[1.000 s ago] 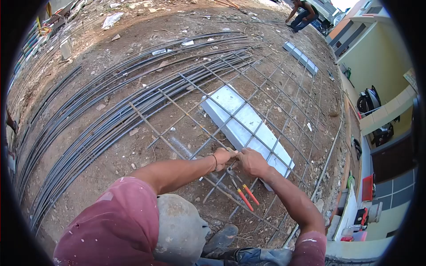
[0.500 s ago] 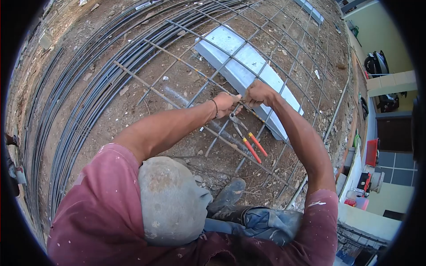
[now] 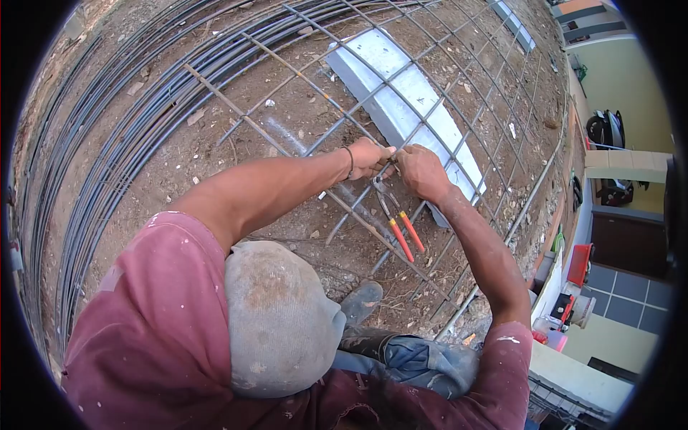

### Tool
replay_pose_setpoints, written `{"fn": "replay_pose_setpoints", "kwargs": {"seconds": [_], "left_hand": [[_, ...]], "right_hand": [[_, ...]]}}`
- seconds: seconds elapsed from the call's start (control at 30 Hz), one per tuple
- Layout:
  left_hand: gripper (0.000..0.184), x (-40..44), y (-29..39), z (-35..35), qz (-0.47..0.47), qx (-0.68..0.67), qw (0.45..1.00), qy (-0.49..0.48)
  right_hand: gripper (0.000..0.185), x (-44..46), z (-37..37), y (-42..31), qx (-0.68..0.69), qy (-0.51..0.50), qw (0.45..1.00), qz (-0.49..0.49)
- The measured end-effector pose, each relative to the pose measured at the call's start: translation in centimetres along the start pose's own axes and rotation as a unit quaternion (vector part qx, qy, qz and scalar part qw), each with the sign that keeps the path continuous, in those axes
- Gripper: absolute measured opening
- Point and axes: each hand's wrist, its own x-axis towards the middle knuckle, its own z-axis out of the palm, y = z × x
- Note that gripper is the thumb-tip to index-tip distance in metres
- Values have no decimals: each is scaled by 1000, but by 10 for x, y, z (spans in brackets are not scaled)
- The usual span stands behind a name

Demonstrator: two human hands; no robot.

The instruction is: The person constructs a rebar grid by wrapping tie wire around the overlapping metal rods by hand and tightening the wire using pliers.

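My left hand (image 3: 369, 159) is closed at a crossing of the rebar grid (image 3: 349, 115), its fingers pinched round something too small to make out. Right beside it, my right hand (image 3: 421, 170) is closed at the same crossing, fingertips nearly touching the left ones. Pliers with red and yellow handles (image 3: 401, 233) hang or rest on the bars just below my hands, jaws toward them. Under the grid lies a long pale foam-like block (image 3: 401, 86), to the upper right of my hands.
Long loose steel bars (image 3: 154, 107) curve over the dirt at the left. A smaller pale block (image 3: 514, 25) lies under the grid's far end. A building wall (image 3: 620, 79) and a red container (image 3: 579, 264) stand at the right. My knee (image 3: 283, 322) is below my hands.
The view has tilted down, and the person at the far top is out of frame. My right hand lifted slightly off the crossing, then came back beside my left hand. The pliers stay by the bars.
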Motion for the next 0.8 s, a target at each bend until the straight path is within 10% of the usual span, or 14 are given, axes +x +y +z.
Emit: {"fn": "replay_pose_setpoints", "kwargs": {"seconds": [0.43,0.57,0.7,0.8], "left_hand": [[31,-1,-6,-1,15,-14,1000,-5],[31,7,-22,1,45,-26,998,24],[38,-9,-19,12,84,8,992,92],[33,-2,-21,8,90,-32,992,80]], "right_hand": [[26,40,0,9,29,-34,999,30],[40,55,10,16,72,-78,976,192],[24,71,-14,-4,406,-203,734,505],[21,60,15,17,467,-115,612,628]]}}
